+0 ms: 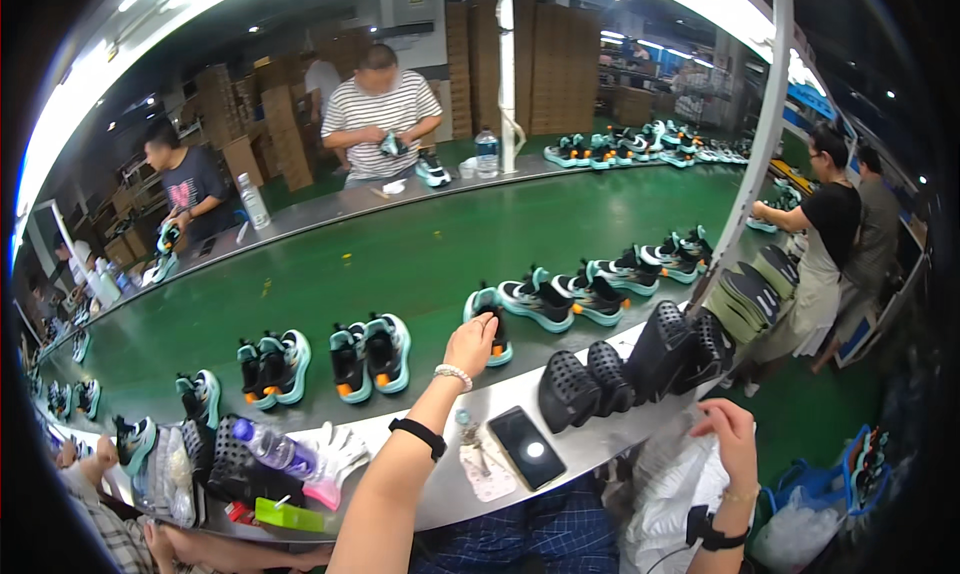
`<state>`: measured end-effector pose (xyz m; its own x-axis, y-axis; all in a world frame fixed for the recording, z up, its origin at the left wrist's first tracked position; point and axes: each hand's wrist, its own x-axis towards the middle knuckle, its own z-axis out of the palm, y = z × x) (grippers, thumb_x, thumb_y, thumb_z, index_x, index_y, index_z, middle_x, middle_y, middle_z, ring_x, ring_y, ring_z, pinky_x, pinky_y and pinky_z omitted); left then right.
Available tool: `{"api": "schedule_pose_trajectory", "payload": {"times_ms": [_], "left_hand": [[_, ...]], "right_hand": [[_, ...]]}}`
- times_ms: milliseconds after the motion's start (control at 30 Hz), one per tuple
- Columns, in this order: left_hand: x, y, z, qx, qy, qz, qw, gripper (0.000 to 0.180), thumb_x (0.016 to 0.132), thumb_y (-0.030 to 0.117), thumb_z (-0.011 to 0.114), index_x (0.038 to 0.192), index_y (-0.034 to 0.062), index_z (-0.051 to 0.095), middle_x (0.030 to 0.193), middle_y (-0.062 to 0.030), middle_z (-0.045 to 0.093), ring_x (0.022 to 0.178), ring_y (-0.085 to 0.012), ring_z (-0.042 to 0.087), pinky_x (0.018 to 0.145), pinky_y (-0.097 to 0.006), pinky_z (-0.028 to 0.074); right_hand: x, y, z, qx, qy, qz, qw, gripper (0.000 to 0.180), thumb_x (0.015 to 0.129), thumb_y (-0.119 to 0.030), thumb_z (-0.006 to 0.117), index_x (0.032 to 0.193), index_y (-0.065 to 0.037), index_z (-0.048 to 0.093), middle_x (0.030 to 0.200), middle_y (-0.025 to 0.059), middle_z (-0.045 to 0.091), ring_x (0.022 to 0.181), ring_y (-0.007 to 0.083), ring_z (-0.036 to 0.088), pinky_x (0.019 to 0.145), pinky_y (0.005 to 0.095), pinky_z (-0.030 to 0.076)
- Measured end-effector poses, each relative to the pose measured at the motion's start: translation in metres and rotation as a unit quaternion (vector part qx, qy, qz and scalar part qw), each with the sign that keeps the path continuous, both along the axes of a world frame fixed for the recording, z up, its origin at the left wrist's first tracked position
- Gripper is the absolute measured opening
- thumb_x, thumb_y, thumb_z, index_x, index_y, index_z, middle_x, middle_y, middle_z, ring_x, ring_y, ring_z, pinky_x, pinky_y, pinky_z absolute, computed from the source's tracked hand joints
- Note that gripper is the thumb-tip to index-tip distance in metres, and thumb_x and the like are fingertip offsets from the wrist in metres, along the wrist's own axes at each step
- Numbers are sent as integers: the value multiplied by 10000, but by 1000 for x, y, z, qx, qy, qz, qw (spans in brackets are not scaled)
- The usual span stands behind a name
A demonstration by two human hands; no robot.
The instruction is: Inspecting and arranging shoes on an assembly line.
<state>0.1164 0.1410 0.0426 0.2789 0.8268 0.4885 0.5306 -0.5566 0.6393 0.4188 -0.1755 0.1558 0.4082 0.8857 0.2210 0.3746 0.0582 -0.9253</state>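
Note:
My left hand (472, 342) reaches over the green conveyor belt (390, 259) and is closed on a black and turquoise sneaker (501, 352). The hand covers much of that shoe. To its right, several matching sneakers (540, 301) stand in a slanting row. A pair of them (385, 354) sits left of my wrist. My right hand (732, 436) hangs over a white plastic bag (660, 479) at the near right, holding nothing, its fingers loosely bent and apart.
On the near metal ledge lie a phone (526, 447), black perforated clogs (585, 384), a purple-labelled bottle (275, 449) and a green box (289, 515). A white post (750, 164) rises at the right. Co-workers (380, 124) stand across the belt, others at both sides.

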Motion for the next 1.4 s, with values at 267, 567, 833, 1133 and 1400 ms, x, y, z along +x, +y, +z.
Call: {"api": "schedule_pose_trajectory", "payload": {"times_ms": [267, 567, 833, 1133, 1400], "left_hand": [[27, 25, -38, 55, 328, 43, 942, 245, 870, 226, 480, 867, -5, 559, 693, -163, 656, 687, -273, 664, 798, -408, 496], [-16, -1, -38, 0, 234, 86, 969, 160, 793, 129, 512, 732, 24, 617, 662, -179, 630, 639, -334, 638, 623, -424, 522], [-5, 54, -70, -207, 217, 113, 947, 226, 861, 82, 466, 928, -8, 662, 933, -245, 649, 891, -329, 651, 798, -412, 520], [4, 103, -133, -278, 131, 212, 927, 437, 930, 258, 335, 1276, 57, 510, 1374, -149, 435, 1292, -265, 391, 1052, -365, 335], [-6, 109, -114, -308, 66, 242, 918, 194, 802, 248, 545, 856, 87, 640, 954, -142, 634, 874, -251, 631, 730, -356, 495]], "right_hand": [[107, -75, -67, 101, 57, -270, 956, 248, 940, -236, 480, 927, -17, 596, 547, 27, 539, 457, 99, 529, 426, 221, 426], [57, -8, -41, -7, -32, -162, 986, 242, 922, -196, 539, 1008, 7, 639, 669, 64, 592, 586, 142, 561, 554, 265, 475], [63, 100, -26, 23, -366, -186, 911, 221, 930, -222, 497, 941, -9, 553, 541, 80, 471, 464, 191, 459, 475, 354, 365], [59, 157, -26, -205, -481, -202, 828, 369, 882, -334, 549, 866, 36, 550, 843, 240, 595, 821, 411, 576, 703, 493, 433], [81, 168, -47, -220, -502, -227, 805, 448, 811, -379, 631, 832, 64, 571, 861, 250, 595, 849, 426, 576, 734, 489, 450]]}}
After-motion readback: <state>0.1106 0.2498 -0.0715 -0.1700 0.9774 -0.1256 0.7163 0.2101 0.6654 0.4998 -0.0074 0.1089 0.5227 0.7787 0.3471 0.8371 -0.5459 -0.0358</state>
